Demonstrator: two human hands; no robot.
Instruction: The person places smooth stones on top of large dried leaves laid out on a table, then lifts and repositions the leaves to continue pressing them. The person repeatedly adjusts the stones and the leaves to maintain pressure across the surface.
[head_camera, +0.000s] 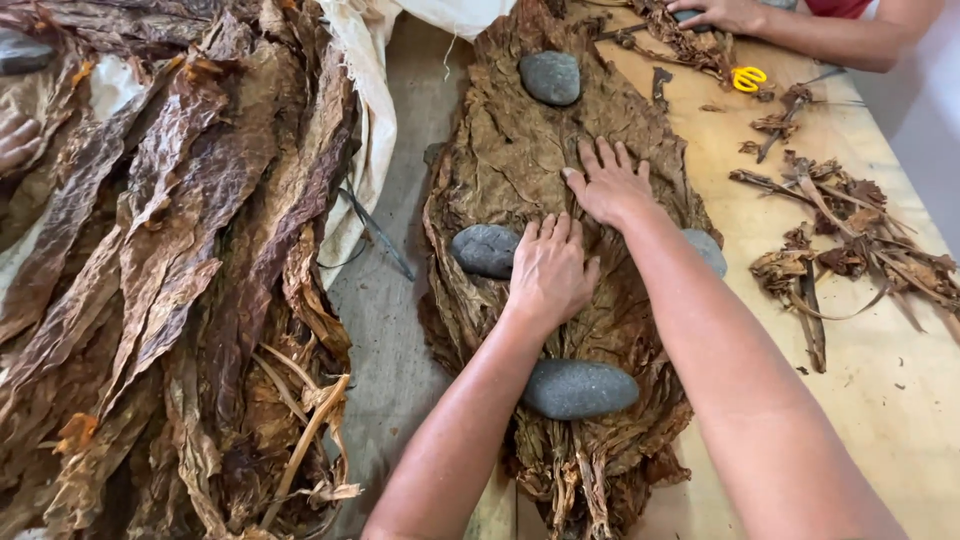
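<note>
Item: flattened stack of brown dried tobacco leaves, lying lengthwise on the pale wooden desk; four grey rounded stones set along it, evidently as weights to keep the leaves flat. Left hand lay palm-down mid-stack beside a stone, fingers together, gripping nothing; right hand pressed flat just beyond, fingers spread, also empty; both seemingly smoothing the top leaf. Loose heap of long brown leaves at left on white cloth; stem scraps at right; another person's hand and yellow-handled scissors beyond.
</note>
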